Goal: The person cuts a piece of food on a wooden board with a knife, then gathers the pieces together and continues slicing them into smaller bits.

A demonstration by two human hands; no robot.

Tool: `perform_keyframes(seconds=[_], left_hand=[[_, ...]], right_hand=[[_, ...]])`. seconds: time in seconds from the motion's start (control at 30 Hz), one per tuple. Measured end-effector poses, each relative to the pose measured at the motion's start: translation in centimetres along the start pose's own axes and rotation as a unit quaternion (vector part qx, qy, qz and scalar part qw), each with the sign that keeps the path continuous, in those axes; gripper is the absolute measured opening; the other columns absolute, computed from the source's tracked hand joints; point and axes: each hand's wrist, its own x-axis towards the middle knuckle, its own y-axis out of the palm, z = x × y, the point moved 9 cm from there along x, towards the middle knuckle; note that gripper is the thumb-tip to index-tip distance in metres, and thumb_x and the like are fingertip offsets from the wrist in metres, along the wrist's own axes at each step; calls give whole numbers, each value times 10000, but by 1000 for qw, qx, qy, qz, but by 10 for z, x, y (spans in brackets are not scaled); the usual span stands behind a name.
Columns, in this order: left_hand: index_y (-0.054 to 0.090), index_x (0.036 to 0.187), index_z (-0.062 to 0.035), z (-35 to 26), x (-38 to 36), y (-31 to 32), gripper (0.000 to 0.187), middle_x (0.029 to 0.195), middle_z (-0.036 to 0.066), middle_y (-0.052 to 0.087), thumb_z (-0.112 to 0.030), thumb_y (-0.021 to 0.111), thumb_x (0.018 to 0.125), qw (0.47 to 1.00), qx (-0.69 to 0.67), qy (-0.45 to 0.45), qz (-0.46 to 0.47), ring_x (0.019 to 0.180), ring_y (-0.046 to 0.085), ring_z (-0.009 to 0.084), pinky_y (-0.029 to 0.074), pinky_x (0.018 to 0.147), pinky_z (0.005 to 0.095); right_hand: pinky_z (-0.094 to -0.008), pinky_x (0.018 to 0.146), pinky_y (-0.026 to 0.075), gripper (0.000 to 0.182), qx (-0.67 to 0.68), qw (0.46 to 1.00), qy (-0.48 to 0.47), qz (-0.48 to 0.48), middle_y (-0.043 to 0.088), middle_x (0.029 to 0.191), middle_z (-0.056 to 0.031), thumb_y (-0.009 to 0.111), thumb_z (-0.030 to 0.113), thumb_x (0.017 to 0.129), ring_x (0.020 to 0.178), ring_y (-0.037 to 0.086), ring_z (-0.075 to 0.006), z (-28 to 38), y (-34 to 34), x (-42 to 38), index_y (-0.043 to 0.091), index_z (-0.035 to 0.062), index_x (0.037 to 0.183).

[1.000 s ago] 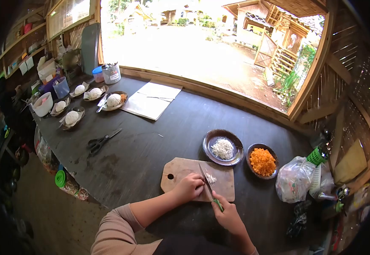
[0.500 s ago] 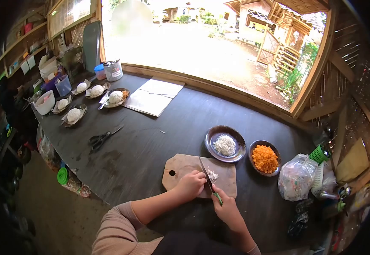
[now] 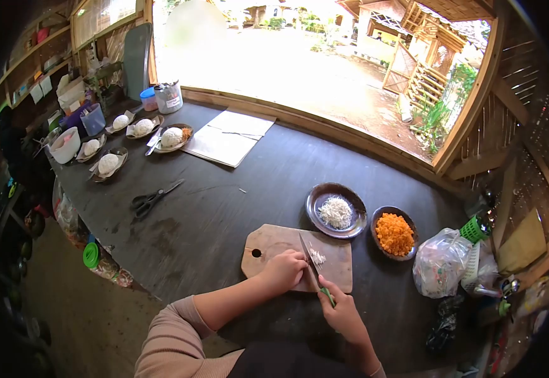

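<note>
My right hand [image 3: 339, 314] grips the green handle of a knife [image 3: 313, 258], its blade lying across a wooden cutting board [image 3: 268, 242]. Beside the blade, my left hand [image 3: 284, 271] is closed with its fingertips bent down on the board. What those fingers hold is mostly hidden; a small brownish bit shows by the blade. Just right of the knife sits a little heap of thin white shreds [image 3: 317, 256]. Beyond the board stands a dark plate [image 3: 313, 214] with a pile of similar white shreds [image 3: 336, 213]. To its right, a dark bowl [image 3: 375, 246] holds orange shreds [image 3: 394, 234].
Black scissors [image 3: 151, 200] lie left of the board. White paper sheets [image 3: 230, 138] rest near the window ledge. Several plates of white rice mounds [image 3: 108, 164] stand at the far left. A filled plastic bag [image 3: 440, 261] and a green basket [image 3: 473, 229] are at the right.
The knife and right hand have shifted slightly right. The white shreds beside the blade look a little more spread out. The left hand remains nearly in place.
</note>
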Motion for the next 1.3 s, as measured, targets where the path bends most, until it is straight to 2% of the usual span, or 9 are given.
perform_keyframes(seconds=[0.27, 0.57, 0.7, 0.8, 0.87, 0.9, 0.97, 1.1, 1.3], left_hand=[[727, 940, -22, 3, 2, -3, 189, 978, 109, 680, -51, 637, 778, 1000, -19, 6, 12, 958, 633, 292, 512, 876, 385], [723, 902, -2, 3, 1, -8, 154, 936, 125, 683, -26, 631, 781, 997, -77, 23, -19, 911, 645, 303, 522, 844, 391], [723, 899, -1, 7, 1, -7, 155, 939, 131, 683, -14, 627, 778, 994, -101, 27, -19, 905, 646, 307, 524, 839, 396], [722, 901, -1, 5, 1, -6, 157, 940, 129, 682, -16, 631, 774, 997, -79, 24, -11, 911, 642, 313, 522, 843, 395], [719, 901, -1, 1, 1, -7, 158, 943, 128, 680, -17, 629, 772, 997, -67, 25, -9, 919, 640, 315, 521, 847, 394], [716, 902, -2, 0, 1, -8, 160, 946, 126, 679, -18, 626, 770, 998, -55, 28, -8, 926, 638, 316, 519, 851, 393], [711, 897, -5, -1, 1, -5, 157, 944, 122, 673, -25, 628, 765, 999, -31, 28, -7, 929, 634, 313, 519, 848, 395], [697, 888, -19, -13, -1, -3, 154, 923, 111, 651, -48, 636, 749, 996, 70, 52, 0, 912, 623, 299, 519, 834, 394], [692, 908, -22, -11, -2, 2, 169, 908, 102, 635, -60, 640, 752, 998, 51, 39, 11, 908, 613, 285, 513, 851, 373]], right_hand=[[-282, 663, 484, 367, 3, 994, -96, -47, 626, 847, -284, 609, 118, 934, 748, 688, -165, -1, 7, 12, 586, 97, 1300], [-282, 630, 477, 375, 13, 999, -42, -27, 569, 708, -217, 622, 124, 933, 641, 475, -74, 5, -2, -1, 589, 108, 1305], [-281, 622, 472, 376, 12, 998, -51, -27, 560, 694, -206, 623, 128, 933, 640, 459, -70, 2, -1, -2, 589, 113, 1307], [-293, 650, 489, 379, 4, 999, -29, -17, 593, 734, -239, 626, 131, 931, 670, 579, -87, 6, -1, -3, 589, 112, 1308], [-314, 689, 508, 376, -14, 999, -28, -17, 623, 809, -279, 621, 129, 929, 783, 720, -271, 7, -1, -4, 589, 108, 1303], [-314, 689, 508, 376, -14, 999, -31, -18, 623, 809, -279, 621, 129, 929, 783, 720, -271, 9, -1, -4, 589, 108, 1303], [-343, 728, 521, 371, -41, 999, -31, -8, 628, 877, -302, 611, 121, 929, 930, 645, -419, 10, 1, -5, 583, 92, 1297], [-362, 737, 524, 362, -37, 998, -56, -8, 628, 874, -304, 598, 109, 931, 932, 619, -440, 14, 4, -4, 581, 79, 1291], [-393, 704, 523, 352, -33, 996, -83, -20, 613, 850, -314, 590, 108, 934, 879, 625, -448, 12, 10, 7, 582, 69, 1283]])
